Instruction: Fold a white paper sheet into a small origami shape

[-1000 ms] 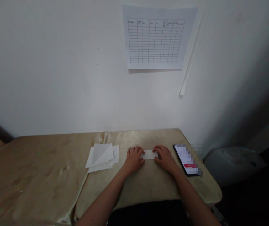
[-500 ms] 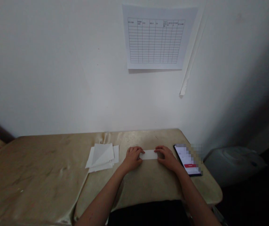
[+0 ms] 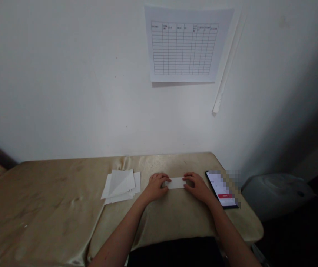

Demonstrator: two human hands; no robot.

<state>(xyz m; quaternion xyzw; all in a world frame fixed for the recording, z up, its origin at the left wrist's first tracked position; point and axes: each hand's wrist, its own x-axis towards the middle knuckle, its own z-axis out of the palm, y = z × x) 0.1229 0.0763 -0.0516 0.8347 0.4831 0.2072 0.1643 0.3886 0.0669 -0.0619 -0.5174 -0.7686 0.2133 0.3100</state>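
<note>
A small white strip of paper (image 3: pixel 176 183), which looks folded, lies flat on the tan-covered table between my hands. At its left end, my left hand (image 3: pixel 158 185) grips it with curled fingers on the far edge and the thumb at the near corner. My right hand (image 3: pixel 196 186) holds the right end the same way, thumb near and fingertips far. Left of my left hand is a loose, overlapping pile of white paper sheets (image 3: pixel 121 185). A phone (image 3: pixel 222 191) with a lit screen rests to the right of my right hand.
The table (image 3: pixel 50 207) has a glossy tan cover and meets a white wall behind. A printed grid sheet (image 3: pixel 185 48) hangs on that wall beside a white strip (image 3: pixel 227 70). Beyond the table's right edge stands a pale plastic container (image 3: pixel 272 194).
My right thumb has shifted slightly left, onto the near corner of the paper strip. Otherwise the hands, paper pile and phone stay in place.
</note>
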